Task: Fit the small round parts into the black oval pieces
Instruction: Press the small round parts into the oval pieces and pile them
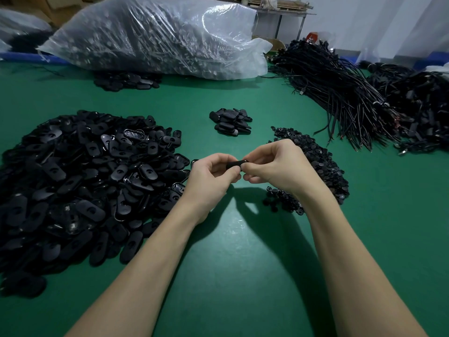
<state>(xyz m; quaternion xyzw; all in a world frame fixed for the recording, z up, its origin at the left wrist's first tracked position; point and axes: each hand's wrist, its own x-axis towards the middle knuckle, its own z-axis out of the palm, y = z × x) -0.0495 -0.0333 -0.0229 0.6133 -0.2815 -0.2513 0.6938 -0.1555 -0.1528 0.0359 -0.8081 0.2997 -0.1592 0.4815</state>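
At far left, spread over the green surface [243,263], a broad heap of black oval pieces [80,181], many with a round hole showing. Behind it, far left to centre, a large clear plastic bag [155,35] stuffed with dark parts, with a few more ovals [126,80] lying at its near edge. At centre, above the surface, left hand [211,176] with fingers curled, grip pinching one end of a single black oval piece [236,164]; right hand [274,166] just beside it, fingers curled, grip pinching the other end of the same piece. Cannot tell whether a round part sits in it, hidden by the fingertips. Farther back at centre, a small stack of oval pieces [230,121]. Under and behind the right hand, a pile of small round parts [323,166]. At far right, thick bundles of black cables [352,98] reaching to the edge.
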